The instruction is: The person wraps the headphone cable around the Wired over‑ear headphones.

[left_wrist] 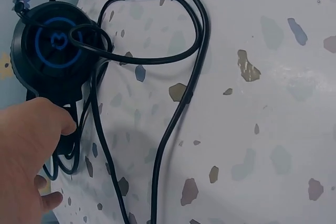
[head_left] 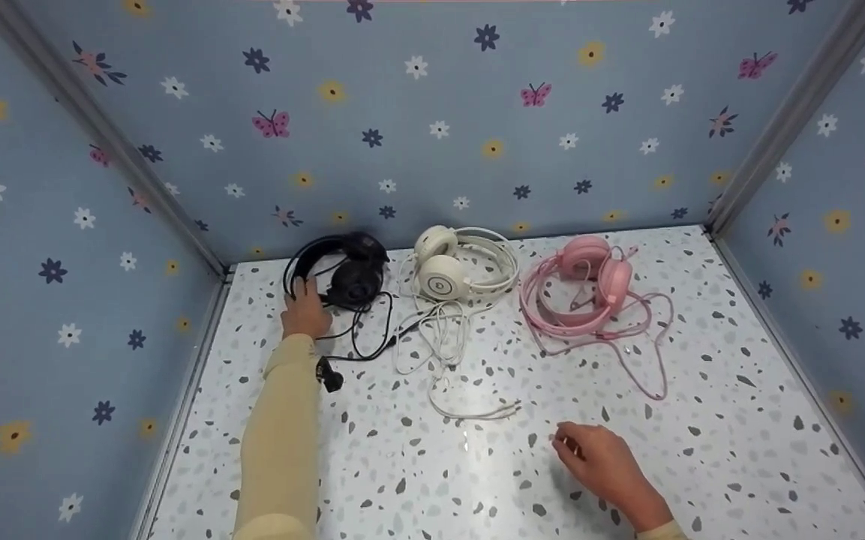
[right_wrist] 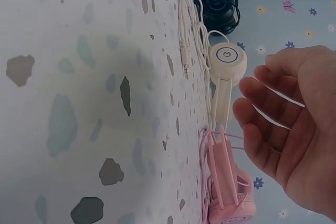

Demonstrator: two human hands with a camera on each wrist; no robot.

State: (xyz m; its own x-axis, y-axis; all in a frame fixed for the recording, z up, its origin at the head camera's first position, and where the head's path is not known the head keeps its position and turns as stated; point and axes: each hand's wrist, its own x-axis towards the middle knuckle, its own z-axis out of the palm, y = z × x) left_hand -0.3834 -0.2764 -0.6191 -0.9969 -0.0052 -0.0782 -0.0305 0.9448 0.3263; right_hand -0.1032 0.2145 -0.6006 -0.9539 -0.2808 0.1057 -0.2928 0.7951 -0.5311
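Note:
Black over-ear headphones point(head_left: 357, 281) lie at the back left with their cable looped beside them. My left hand point(head_left: 306, 311) reaches over their headband; in the left wrist view the fingers point(left_wrist: 58, 121) bend round the band below the ear cup point(left_wrist: 58, 43). The hand hides part of the band. White headphones point(head_left: 443, 277) rest in the middle, their cable bundled in front. Pink headphones point(head_left: 612, 285) lie to the right, with their cable coiled round them. My right hand point(head_left: 601, 461) hovers in front of the pink pair, its fingers loosely curved and holding nothing.
A speckled white tabletop point(head_left: 417, 480) carries everything. Blue patterned walls point(head_left: 440, 97) stand behind it and on both sides, close behind the headphones. The white cable's plug end point(head_left: 503, 411) stretches forward, and a pink cable loop point(head_left: 657, 394) spreads toward the front right.

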